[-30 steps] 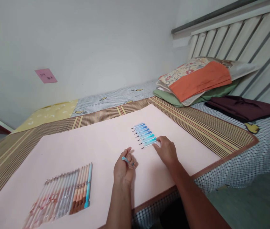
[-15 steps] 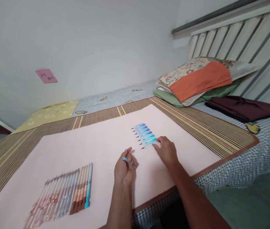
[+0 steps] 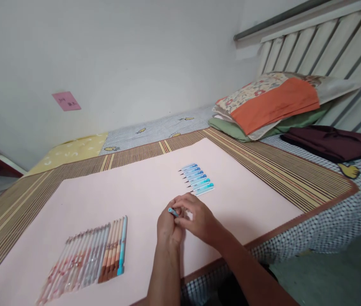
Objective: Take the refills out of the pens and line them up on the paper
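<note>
A slim light blue pen (image 3: pixel 172 211) rests in my left hand (image 3: pixel 167 223), whose fingers are curled around it; its rounded end points up and left, and the rest is hidden. My right hand (image 3: pixel 201 217) has come against the left one, its thumb and fingers closing around the same pen. Just beyond the hands, several blue and turquoise pens (image 3: pixel 196 175) lie side by side in a row, dark tips to the left. They lie on a large pale pink sheet (image 3: pixel 129 182).
Front left on the sheet is a tight row of pens (image 3: pixel 86 250) in clear, pink, grey and brown, with a turquoise pen (image 3: pixel 122 248) at its right end. A striped mat (image 3: pixel 257 161) lies under the sheet. Pillows (image 3: pixel 276 106) and dark maroon cloth (image 3: pixel 333 142) are at right.
My right hand has left the near end of the blue row and moved left and nearer to me, to the pen in my left hand. The view has shifted slightly.
</note>
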The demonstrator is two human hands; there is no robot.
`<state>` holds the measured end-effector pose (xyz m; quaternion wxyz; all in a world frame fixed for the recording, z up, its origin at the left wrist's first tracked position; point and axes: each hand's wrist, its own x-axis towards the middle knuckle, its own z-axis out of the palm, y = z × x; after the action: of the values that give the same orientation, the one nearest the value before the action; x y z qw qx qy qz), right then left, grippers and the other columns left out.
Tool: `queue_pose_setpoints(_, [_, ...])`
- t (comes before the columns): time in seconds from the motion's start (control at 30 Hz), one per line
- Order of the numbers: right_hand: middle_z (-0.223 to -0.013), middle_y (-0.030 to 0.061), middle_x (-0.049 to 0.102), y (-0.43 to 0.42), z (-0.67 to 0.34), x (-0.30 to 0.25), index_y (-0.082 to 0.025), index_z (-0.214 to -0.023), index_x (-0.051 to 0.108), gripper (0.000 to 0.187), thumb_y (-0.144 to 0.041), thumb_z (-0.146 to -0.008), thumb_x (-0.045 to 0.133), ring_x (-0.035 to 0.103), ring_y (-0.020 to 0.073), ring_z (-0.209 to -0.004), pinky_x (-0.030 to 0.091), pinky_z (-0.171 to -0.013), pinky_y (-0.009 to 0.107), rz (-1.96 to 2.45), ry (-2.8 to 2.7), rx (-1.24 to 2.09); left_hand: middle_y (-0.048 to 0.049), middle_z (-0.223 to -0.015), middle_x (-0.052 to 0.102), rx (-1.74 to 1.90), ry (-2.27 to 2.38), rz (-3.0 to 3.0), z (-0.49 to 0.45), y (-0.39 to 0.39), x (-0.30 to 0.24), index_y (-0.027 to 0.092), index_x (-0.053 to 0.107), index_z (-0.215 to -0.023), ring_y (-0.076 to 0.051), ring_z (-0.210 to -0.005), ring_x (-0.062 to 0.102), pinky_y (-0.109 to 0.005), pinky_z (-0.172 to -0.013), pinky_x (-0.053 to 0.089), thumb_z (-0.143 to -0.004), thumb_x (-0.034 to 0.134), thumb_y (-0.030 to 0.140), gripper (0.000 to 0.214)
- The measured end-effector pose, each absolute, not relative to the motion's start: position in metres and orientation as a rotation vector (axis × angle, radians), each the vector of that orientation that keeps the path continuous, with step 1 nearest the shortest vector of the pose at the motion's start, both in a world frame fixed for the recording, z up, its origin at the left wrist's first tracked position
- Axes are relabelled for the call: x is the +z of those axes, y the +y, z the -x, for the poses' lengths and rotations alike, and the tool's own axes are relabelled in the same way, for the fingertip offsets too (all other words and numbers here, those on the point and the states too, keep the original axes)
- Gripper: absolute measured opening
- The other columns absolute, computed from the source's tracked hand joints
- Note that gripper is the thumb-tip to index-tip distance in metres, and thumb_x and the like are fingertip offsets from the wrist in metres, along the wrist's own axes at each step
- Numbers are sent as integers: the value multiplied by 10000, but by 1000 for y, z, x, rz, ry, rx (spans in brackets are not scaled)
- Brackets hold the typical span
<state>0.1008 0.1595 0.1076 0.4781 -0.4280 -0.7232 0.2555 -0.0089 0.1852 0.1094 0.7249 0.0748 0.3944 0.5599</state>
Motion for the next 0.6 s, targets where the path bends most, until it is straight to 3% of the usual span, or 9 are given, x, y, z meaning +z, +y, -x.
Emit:
queue_pose_setpoints(0.17, [-1061,31,662,157,-90,102,-256,-922,689,301,1,-775,631,630,182,-911,533,-809,315,1097,-1746,525,33,-511,432,1233,887,-177,6,186,106,156,526,-569,-72,-464,407,-181,-449,357,-815,607,60,276])
queue_pose_setpoints(0.37, [-1005,32,685,157,-91,103,-250,-856,642,213,-39,-825,632,611,217,-948,496,-840,352,1125,-1688,336,-60,-697,638,1217,883,-199,7,179,119,114,662,-747,-139,-626,590,-243,-584,531,-912,594,144,181])
queue_pose_setpoints(0.5, [-893,29,708,157,-100,105,-244,-906,630,180,-68,-870,623,591,237,-904,462,-794,352,1186,-1700,154,-70,-829,678,1200,940,-302,14,177,124,109,720,-881,-160,-708,633,-295,-640,568,-939,623,252,183])
queue_pose_setpoints(0.6, [-863,34,700,159,-111,103,-242,-902,614,135,-107,-910,617,570,246,-864,430,-774,359,1264,-1744,21,-70,-842,684,1192,942,-400,17,177,122,110,734,-871,-154,-718,637,-282,-642,556,-897,698,333,227])
